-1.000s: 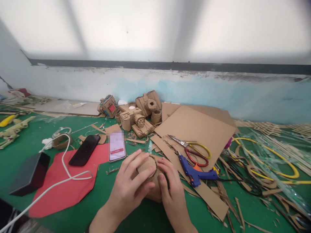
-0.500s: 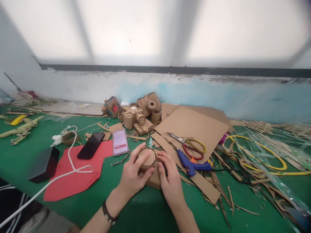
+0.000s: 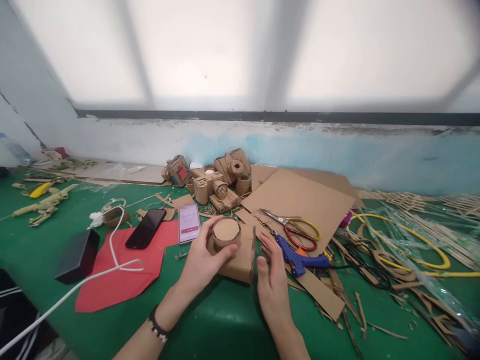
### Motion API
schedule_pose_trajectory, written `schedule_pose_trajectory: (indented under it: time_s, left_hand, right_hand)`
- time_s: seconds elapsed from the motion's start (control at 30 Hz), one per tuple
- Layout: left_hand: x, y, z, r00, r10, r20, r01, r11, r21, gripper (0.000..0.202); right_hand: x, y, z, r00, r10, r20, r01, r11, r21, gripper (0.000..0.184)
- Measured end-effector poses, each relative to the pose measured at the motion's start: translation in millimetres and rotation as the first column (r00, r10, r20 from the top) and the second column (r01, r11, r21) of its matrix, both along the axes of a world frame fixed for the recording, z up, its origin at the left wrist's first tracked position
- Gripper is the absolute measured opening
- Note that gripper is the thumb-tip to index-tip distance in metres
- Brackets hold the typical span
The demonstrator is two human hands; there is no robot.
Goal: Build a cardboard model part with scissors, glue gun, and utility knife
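Note:
My left hand (image 3: pixel 204 262) is closed around a round cardboard cylinder (image 3: pixel 226 231) with a flat disc on top. That cylinder rests on a flat cardboard box (image 3: pixel 243 255) on the green table, and the left fingers hide part of both. Just right of the box, my right hand (image 3: pixel 273 275) is open, its fingers loosely apart with nothing in them. A blue glue gun (image 3: pixel 302 261) lies close beyond the right hand. Behind it are scissors (image 3: pixel 296 227) with red and yellow handles.
Cardboard camera models (image 3: pixel 219 185) stand against the wall. Large cardboard sheets (image 3: pixel 296 192) lie behind the scissors. To the left are a lit phone (image 3: pixel 188 223), a dark phone (image 3: pixel 146 229), red paper (image 3: pixel 120 280), a black box (image 3: pixel 77 256) and a white cable (image 3: pixel 67 295). Cardboard scraps (image 3: pixel 360 312) litter the right.
My right hand has let go of the cylinder and moved right, apart from the box. My left hand keeps its hold. More of the box shows, and the view has shifted slightly.

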State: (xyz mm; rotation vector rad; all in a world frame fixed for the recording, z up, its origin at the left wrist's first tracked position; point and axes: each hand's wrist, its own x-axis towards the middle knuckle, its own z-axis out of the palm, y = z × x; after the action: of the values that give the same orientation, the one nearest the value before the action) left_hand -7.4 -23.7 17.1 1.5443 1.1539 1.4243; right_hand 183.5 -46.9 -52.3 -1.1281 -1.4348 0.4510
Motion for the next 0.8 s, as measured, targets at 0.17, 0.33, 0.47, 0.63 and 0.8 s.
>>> schedule_pose_trajectory:
  time_s: [0.17,0.33,0.47,0.63,0.8]
  left_hand:
    - [-7.6,28.2,24.6,0.966,0.014,0.256,0.019,0.992,-0.126,0.092]
    - [-4.3,47.3,22.4,0.91,0.018,0.414,0.118,0.947,-0.3,0.093]
    - [-0.1,50.3,10.6,0.957,-0.062,0.282,0.088,0.993,-0.08,0.086]
    - [3.3,50.8,-0.3,0.952,-0.148,0.268,0.159,0.987,-0.018,0.089]
    - [1.1,59.8,-13.0,0.936,-0.084,0.342,0.155,0.97,-0.186,0.089]
  right_hand:
    - [-1.8,-1.7,-2.7,0.984,-0.014,-0.18,0.022,0.999,0.04,0.061]
    - [-5.6,-5.2,-10.9,0.974,0.093,-0.206,-0.093,0.996,0.011,0.077]
    - [-2.3,-10.5,-19.6,0.967,0.103,-0.232,-0.131,0.985,-0.112,0.085]
    - [-1.2,-13.7,-22.0,0.996,0.045,-0.082,-0.055,0.991,-0.12,0.092]
    - [-8.8,-13.1,-10.8,0.994,-0.037,-0.098,0.042,0.998,0.051,0.067]
